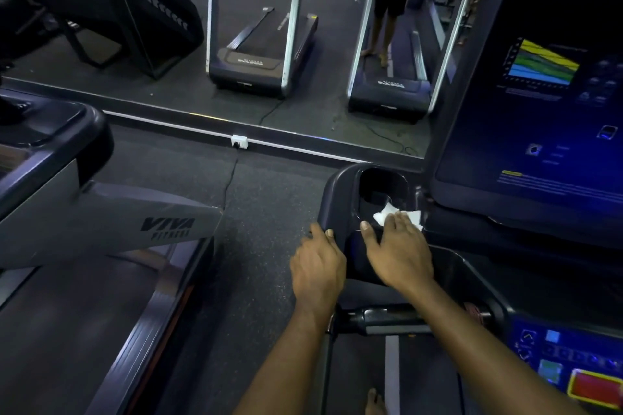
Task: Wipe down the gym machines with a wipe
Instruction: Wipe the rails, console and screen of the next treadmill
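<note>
here your right hand (399, 253) lies flat, fingers nearly straight, pressing the white wipe (382, 215) onto the treadmill console (332, 192), just below its cup holder (382, 184). your left hand (318, 266) curls round the console's outer edge.

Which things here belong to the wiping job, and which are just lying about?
In the job: wipe, pressed flat by the right hand; console with its cup holder; left hand holding the console's edge.
Just there: neighbouring treadmill, untouched; wall socket; cable on the floor; mirror.
</note>
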Available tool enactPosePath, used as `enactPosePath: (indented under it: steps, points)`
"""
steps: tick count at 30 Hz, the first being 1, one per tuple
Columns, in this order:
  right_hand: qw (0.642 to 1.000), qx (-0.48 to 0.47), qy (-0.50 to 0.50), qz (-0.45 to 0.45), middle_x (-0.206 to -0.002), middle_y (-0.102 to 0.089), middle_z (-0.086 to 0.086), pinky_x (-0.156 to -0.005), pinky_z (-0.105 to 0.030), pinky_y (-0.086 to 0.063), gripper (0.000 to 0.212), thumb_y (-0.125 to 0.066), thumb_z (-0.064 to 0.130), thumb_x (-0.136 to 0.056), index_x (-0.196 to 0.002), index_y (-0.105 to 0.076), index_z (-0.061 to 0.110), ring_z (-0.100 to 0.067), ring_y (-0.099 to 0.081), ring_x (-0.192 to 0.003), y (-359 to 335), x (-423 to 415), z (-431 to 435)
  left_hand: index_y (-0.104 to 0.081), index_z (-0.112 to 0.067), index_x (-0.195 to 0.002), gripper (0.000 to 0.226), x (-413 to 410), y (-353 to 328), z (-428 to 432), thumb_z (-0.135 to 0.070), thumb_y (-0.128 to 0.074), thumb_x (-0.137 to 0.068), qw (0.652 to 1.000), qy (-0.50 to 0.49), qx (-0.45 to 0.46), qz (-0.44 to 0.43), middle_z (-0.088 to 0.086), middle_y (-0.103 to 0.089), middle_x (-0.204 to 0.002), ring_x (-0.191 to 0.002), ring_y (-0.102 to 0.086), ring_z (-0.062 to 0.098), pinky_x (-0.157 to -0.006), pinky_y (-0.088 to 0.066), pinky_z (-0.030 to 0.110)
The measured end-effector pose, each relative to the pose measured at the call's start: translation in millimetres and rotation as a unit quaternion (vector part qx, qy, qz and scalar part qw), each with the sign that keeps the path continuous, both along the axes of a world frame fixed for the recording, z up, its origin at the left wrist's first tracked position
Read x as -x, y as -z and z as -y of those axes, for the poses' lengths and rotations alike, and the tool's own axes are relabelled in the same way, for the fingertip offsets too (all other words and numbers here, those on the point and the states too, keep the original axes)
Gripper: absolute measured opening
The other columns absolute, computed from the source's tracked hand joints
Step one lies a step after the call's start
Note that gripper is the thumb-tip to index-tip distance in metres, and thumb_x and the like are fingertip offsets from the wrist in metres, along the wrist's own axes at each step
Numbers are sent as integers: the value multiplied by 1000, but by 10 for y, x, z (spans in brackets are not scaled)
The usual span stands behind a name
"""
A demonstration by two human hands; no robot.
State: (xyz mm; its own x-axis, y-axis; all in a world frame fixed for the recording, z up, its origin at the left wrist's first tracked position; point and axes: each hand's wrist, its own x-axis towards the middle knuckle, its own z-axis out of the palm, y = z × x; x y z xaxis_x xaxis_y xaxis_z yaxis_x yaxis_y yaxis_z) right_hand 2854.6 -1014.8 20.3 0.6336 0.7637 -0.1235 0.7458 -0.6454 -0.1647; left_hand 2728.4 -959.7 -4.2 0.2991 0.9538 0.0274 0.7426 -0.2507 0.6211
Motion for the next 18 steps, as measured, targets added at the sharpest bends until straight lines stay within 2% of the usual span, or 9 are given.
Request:
enactPosePath:
  steps: [3, 5, 8, 10, 14, 16, 18]
  points:
    - [993, -55, -79, -66, -165, -25, -9, -126, -34, -11, 72, -26, 57, -105, -158, -29, 8, -17, -18, -154, 10, 14, -110, -47, -12, -112, 28, -3, 5, -28, -33, -29, -108, 1000, 10, 18, 12, 15, -65, -104, -91, -63, 33, -77, -48, 43]
    - [986, -57, -103, -115, -169, -12, -5, -125, -32, -6, 73, -26, 57, -105, -161, -16, 11, -13, -7, -156, 20, 4, -250, -46, -14, -112, 27, 0, 20, -44, -34, -29, -108, 999, 20, 39, 22, 15, -63, -108, -93, -62, 32, -76, -47, 42]
    - [981, -44, -116, -146, -169, 3, 1, -126, -37, -4, 75, -25, 59, -105, -162, 0, 16, -9, 3, -155, 36, -55, -350, -45, -12, -120, 31, 10, 68, -88, -35, -29, -108, 998, 28, 56, 20, 15, -61, -115, -98, -61, 34, -75, -42, 40]
    - [978, -47, -137, -153, -169, -1, 2, -126, -39, -8, 74, -27, 58, -104, -162, -3, 18, -7, 0, -155, 26, -50, -269, -45, -12, -120, 31, 30, 69, -104, -36, -30, -108, 997, 35, 63, 23, 15, -61, -116, -100, -60, 34, -77, -41, 41]
    - [980, -46, -164, -102, -168, -16, -2, -125, -37, -15, 77, -28, 61, -102, -161, -15, 13, -10, -12, -154, -14, -23, -126, -44, -13, -117, 27, 36, 65, -129, -35, -31, -107, 996, 44, 73, 41, 15, -60, -117, -101, -59, 34, -80, -44, 44]
    - [979, -36, -145, -136, -168, -12, -2, -126, -36, -13, 79, -30, 61, -103, -162, -12, 13, -13, -10, -155, -79, -43, -236, -44, -13, -117, 26, 29, 69, -120, -34, -31, -107, 996, 42, 68, 44, 15, -61, -115, -99, -59, 33, -77, -41, 41]
    - [978, -12, -137, -159, -170, -1, -2, -125, -35, -5, 81, -27, 62, -103, -162, -1, 14, -12, 0, -156, -83, -64, -387, -45, -13, -116, 26, 28, 74, -119, -33, -32, -107, 997, 39, 58, 40, 15, -62, -113, -97, -60, 33, -75, -39, 39]
